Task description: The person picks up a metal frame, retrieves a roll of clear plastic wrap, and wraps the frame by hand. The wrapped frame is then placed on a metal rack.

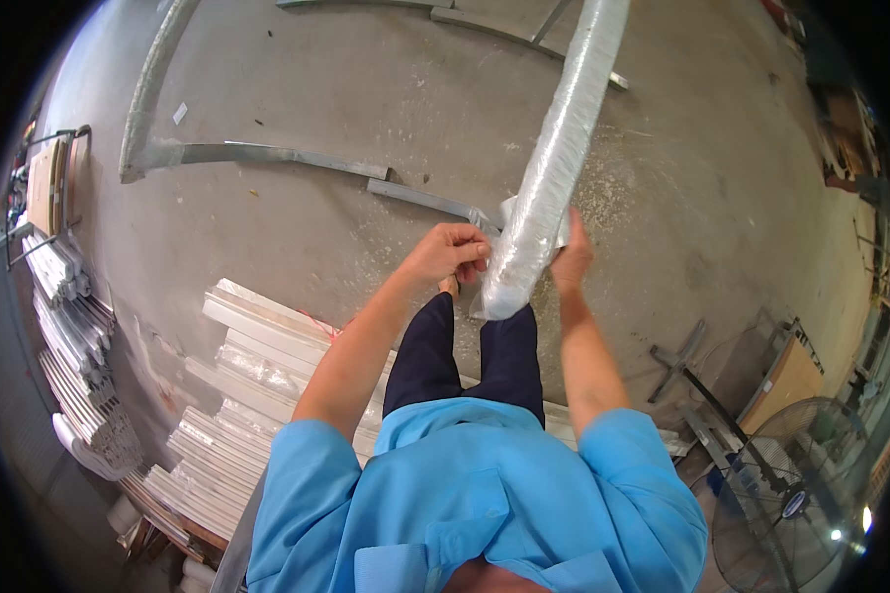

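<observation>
The left hand (452, 252) pinched the plastic film at the low end of a long wrapped bar (554, 158) — grip clenched on the film. The right hand (571, 259) pressed its other side, fingers hidden. The bar stood tilted above the concrete floor (366, 89) — white profiles (257, 346) lay stacked left.

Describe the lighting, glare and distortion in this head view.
Head view: even daylight, soft shadows on the concrete floor; bright glare along the plastic-wrapped long bundle held between the left hand and right hand; strong fisheye bending of the metal bars near the rim; black corners.
</observation>
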`<state>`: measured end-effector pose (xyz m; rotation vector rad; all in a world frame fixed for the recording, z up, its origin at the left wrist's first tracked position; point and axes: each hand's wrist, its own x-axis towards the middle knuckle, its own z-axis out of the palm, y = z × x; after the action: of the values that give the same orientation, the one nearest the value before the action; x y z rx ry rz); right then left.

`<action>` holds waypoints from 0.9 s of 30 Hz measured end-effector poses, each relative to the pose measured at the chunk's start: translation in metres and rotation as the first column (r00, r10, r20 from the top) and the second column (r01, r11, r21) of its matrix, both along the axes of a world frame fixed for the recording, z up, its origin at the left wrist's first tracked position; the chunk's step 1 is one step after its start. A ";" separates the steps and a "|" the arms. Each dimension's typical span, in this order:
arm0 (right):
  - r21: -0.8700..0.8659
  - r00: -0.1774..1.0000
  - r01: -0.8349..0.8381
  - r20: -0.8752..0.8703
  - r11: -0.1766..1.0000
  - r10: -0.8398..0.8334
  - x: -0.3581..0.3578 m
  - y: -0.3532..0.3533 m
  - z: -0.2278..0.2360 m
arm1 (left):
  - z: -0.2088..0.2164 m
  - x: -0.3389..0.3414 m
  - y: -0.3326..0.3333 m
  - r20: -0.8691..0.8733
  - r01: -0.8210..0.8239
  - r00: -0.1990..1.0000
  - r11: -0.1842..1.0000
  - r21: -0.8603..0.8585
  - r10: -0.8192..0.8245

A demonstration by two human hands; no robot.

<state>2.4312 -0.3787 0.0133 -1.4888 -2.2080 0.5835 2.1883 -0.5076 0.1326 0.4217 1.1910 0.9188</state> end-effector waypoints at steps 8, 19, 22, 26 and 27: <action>-0.369 0.918 -0.277 -0.373 0.887 0.131 -0.039 0.001 -0.014 | 0.002 0.004 0.001 -0.577 0.067 0.816 0.985 0.160 0.038; -0.519 0.652 -0.711 -0.739 0.475 0.169 -0.119 -0.002 0.031 | 0.049 -0.015 0.008 -0.905 0.207 0.412 0.978 -0.017 -0.103; -0.586 0.707 -0.703 -0.636 0.403 0.309 -0.125 0.004 0.045 | 0.054 -0.018 0.008 -0.884 0.144 0.465 0.990 0.016 -0.053; -0.544 0.588 -0.809 -0.745 0.223 0.316 -0.127 0.010 0.063 | 0.058 -0.027 0.007 -0.838 0.114 0.526 0.989 -0.097 -0.143; -0.563 0.592 -0.806 -0.757 0.185 0.277 -0.128 0.011 0.068 | 0.058 -0.030 0.007 -0.834 0.144 0.527 0.984 -0.102 -0.164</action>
<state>2.3036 -0.3680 0.0812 -0.4602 -1.9320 2.4423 2.1580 -0.5004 0.1906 1.0205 2.0120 0.5130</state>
